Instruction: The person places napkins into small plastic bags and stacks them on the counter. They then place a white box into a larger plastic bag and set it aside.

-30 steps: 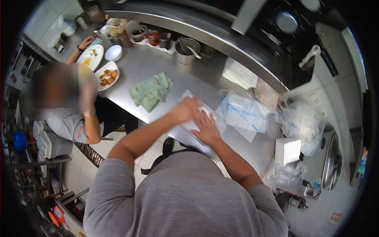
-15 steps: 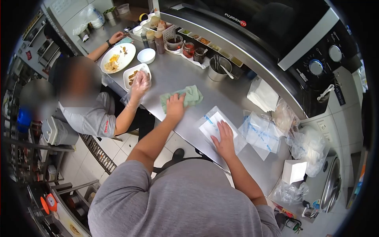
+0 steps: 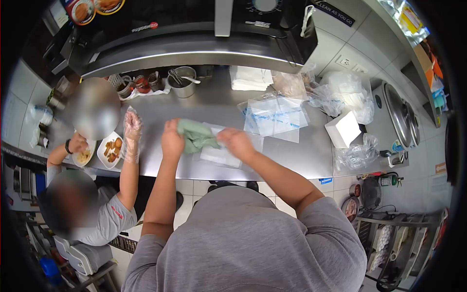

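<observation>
A crumpled green cloth (image 3: 197, 136) is held up between my hands, over the steel table. My left hand (image 3: 172, 139) grips its left end, fingers closed. My right hand (image 3: 236, 144), smeared by motion, pinches the cloth's right end. Below lies a white sheet in a clear plastic bag (image 3: 221, 157), partly covered by the cloth and my right hand. More clear plastic bags with blue print (image 3: 273, 117) lie to the right of my right hand.
A co-worker's gloved hand (image 3: 132, 125) is at the left, near a white dish of browned food (image 3: 104, 155). Behind stand a metal pot with utensils (image 3: 182, 90) and white napkins (image 3: 251, 79). A white box (image 3: 342, 129) and plastic bags (image 3: 348, 92) sit right.
My view has swung to the right. My left hand has lifted the green cloth off the table, and my right hand has left the bagged white sheet and taken the cloth's other end.
</observation>
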`<action>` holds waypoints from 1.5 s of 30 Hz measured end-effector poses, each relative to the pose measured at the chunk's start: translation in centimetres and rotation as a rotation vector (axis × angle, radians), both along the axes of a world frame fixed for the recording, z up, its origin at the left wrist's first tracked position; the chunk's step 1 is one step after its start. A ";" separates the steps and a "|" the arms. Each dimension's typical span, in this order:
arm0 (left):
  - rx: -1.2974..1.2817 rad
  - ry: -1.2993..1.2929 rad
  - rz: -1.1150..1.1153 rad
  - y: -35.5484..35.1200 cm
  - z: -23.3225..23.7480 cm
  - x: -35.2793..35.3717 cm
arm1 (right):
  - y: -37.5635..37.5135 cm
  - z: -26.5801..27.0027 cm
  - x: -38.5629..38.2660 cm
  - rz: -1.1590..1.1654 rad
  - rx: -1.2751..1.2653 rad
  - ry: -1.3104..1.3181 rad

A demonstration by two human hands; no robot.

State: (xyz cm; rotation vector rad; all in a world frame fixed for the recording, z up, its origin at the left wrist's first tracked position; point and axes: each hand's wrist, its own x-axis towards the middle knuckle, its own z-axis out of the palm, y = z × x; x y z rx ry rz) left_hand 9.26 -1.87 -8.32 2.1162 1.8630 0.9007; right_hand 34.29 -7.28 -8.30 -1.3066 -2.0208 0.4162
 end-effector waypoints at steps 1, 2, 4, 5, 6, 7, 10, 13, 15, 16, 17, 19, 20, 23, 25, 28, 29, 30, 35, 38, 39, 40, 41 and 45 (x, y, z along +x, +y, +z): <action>0.030 -0.010 0.088 1.0 -0.4 0.1 | 0.3 -2.1 3.1 -0.097 0.063 -0.018; 0.005 0.024 0.115 1.7 0.6 -0.3 | 0.2 -2.6 6.4 -0.253 -0.047 0.037; -0.057 0.036 0.095 3.4 1.7 -0.8 | 0.4 -4.6 14.3 -0.605 -0.072 0.081; -0.121 0.050 0.091 3.9 2.3 -0.4 | 0.4 -4.4 17.8 -0.740 -0.073 0.076; -0.117 0.187 0.182 3.5 2.9 1.0 | 0.6 -5.3 21.8 -0.821 0.020 0.021; -0.117 0.193 0.183 3.4 2.7 2.6 | 1.0 -6.3 24.7 -0.899 0.114 -0.031; 0.058 0.125 -0.146 2.6 1.3 9.4 | 2.2 -5.9 28.8 -1.042 -0.009 0.042; -0.095 0.075 -0.526 0.1 -1.6 18.5 | 3.9 -8.2 30.2 -0.993 0.052 -0.146; -0.179 0.133 -0.692 -1.5 -3.0 23.9 | 4.5 -8.1 31.2 -0.921 -0.112 -0.218; -0.185 0.142 -0.690 -2.3 -2.9 26.3 | 4.5 -8.0 31.6 -0.872 -0.111 -0.237; -0.218 0.195 -0.688 -3.0 -2.7 28.5 | 4.5 -7.8 31.9 -0.823 -0.110 -0.254; -0.254 0.252 -0.682 -3.7 -3.3 30.9 | 4.1 -7.8 32.8 -0.801 -0.051 -0.057; -0.323 0.288 -0.658 -3.7 -4.2 31.4 | 4.2 -7.5 33.4 -0.773 0.013 0.128; -0.408 0.322 -0.609 -3.9 -4.1 32.4 | 4.8 -7.0 35.1 -0.849 -0.395 0.966; -0.426 0.329 -0.586 -4.0 -4.1 32.8 | 5.4 -7.3 37.2 -0.703 -0.552 1.068; -0.375 0.357 -0.540 -4.1 -4.2 33.4 | 5.9 -6.5 39.0 -0.505 -0.778 1.070; -0.370 0.364 -0.535 -4.1 -4.0 33.6 | 6.1 -5.8 39.4 -0.456 -0.846 0.975; -0.383 0.376 -0.524 -4.1 -4.1 33.7 | 6.3 -5.9 40.1 -0.448 -0.840 0.982; -0.412 0.442 -0.489 -3.5 -3.8 34.3 | 5.6 -4.6 40.2 -0.377 -0.901 0.968; -0.285 0.368 -0.370 -4.1 -2.5 36.7 | 5.4 -5.8 39.0 -0.342 -0.896 0.962; -0.315 0.166 -0.391 -4.2 -1.6 38.0 | 5.0 -5.4 38.3 -0.333 -0.897 0.959; -0.345 -0.035 -0.409 -4.2 -1.1 39.0 | 4.4 -4.7 37.4 -0.299 -0.944 0.959; -0.348 -0.034 -0.403 -4.2 -1.0 40.0 | 3.9 -4.2 36.8 -0.268 -0.993 0.960; -0.413 0.063 -0.402 -4.0 -2.9 41.0 | 2.9 -4.6 36.5 -0.232 -1.077 1.186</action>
